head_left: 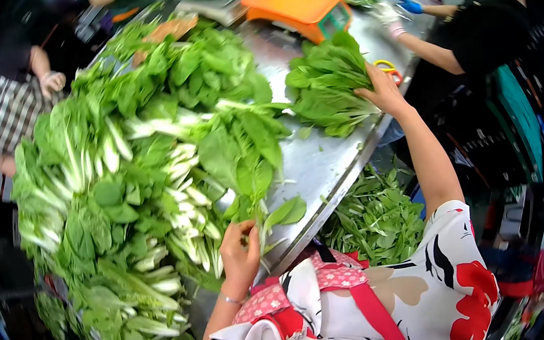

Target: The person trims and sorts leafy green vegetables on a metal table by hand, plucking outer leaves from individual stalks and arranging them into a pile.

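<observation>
My left hand (240,254) is closed at the table's near edge, thumb and fingers pinched at the stem of a leafy green (253,179). The exact hold is partly hidden by the fingers. Farther off to the right, my right hand (385,91) curls round the side of a bunch of leafy greens (329,85) lying on the metal table. The stems of that bunch point toward me. Close beyond my right hand lie scissors (390,72) with yellow and red handles.
A large heap of pale-stemmed greens (112,196) covers the table's left side. An orange scale (295,0) stands at the back. Below the metal table's edge (348,177) are more loose leaves (380,218). Co-workers stand left and right, one wearing a blue glove (406,2).
</observation>
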Action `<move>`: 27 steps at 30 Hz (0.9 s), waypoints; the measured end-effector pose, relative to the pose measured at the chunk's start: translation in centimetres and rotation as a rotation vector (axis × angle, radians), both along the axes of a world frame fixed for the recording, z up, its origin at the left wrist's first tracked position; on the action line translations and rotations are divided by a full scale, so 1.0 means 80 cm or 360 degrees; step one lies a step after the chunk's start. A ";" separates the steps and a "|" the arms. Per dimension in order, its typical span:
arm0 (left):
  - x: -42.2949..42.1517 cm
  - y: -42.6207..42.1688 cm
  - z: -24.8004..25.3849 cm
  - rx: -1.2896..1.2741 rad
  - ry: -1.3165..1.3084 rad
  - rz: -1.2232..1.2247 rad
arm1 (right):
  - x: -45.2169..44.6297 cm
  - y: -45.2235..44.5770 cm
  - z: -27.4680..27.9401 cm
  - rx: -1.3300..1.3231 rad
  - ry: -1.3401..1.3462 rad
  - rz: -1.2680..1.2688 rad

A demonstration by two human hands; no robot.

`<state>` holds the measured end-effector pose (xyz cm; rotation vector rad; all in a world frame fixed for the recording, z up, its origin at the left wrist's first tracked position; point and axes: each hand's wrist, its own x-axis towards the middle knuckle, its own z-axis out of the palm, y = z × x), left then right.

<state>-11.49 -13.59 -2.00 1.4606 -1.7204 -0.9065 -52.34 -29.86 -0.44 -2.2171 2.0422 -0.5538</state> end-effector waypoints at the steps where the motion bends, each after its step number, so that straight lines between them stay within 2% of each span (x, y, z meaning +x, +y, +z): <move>1: 0.001 0.002 -0.004 -0.0164 -0.0127 -0.0003 | -0.010 -0.005 -0.049 0.0045 0.0204 -0.0018; 2: 0.000 0.002 -0.009 -0.0331 -0.0256 -0.0014 | -0.012 -0.013 -0.087 0.0073 0.0414 -0.0037; 3: -0.003 -0.001 -0.003 -0.0363 -0.0396 -0.0064 | -0.003 -0.020 -0.086 0.0168 0.0371 -0.0128; 5: -0.013 -0.005 0.003 -0.0295 -0.0616 -0.0164 | -0.019 -0.036 -0.092 0.0243 0.0228 -0.0154; 6: -0.017 -0.005 0.002 -0.0204 -0.0693 -0.0213 | -0.024 -0.038 -0.072 0.0336 -0.0024 -0.0075; 8: -0.017 -0.001 -0.021 -0.0121 -0.0721 -0.0278 | -0.009 -0.019 -0.032 -0.0150 0.0579 -0.0312; 10: -0.017 0.006 -0.035 -0.0286 -0.0842 -0.0467 | 0.051 0.015 0.034 -0.0555 0.0364 -0.0318; 12: -0.017 0.015 -0.043 -0.0272 -0.0750 -0.0480 | 0.116 0.051 0.049 -0.0563 -0.0484 -0.0109; 13: -0.017 0.018 -0.045 -0.0326 -0.0802 -0.0631 | 0.162 0.073 0.047 -0.0282 -0.1024 0.0033; 14: -0.017 0.021 -0.048 -0.0383 -0.0852 -0.0782 | 0.190 0.090 0.020 -0.0190 -0.1005 0.0396; 15: -0.018 0.024 -0.054 -0.0433 -0.0722 -0.0788 | 0.223 0.105 0.004 -0.0230 -0.0808 0.0740; 16: -0.016 0.025 -0.053 -0.0435 -0.0721 -0.0791 | 0.257 0.119 -0.016 -0.0284 -0.0661 0.0883; 18: -0.009 0.024 -0.049 -0.0420 -0.0675 -0.0895 | 0.291 0.132 -0.036 0.0018 -0.0374 0.0787; 22: 0.007 0.032 -0.054 -0.0462 -0.0595 -0.0972 | 0.320 0.131 -0.050 -0.0009 -0.0150 0.0505; 24: 0.011 0.033 -0.056 -0.0443 -0.0536 -0.0975 | 0.340 0.136 -0.052 0.0132 0.0018 0.0305; 26: 0.016 0.031 -0.054 -0.0449 -0.0491 -0.0977 | 0.345 0.130 -0.060 0.0112 -0.0002 0.0185; 27: 0.017 0.031 -0.053 -0.0419 -0.0461 -0.0979 | 0.341 0.128 -0.058 0.0397 -0.0461 0.0107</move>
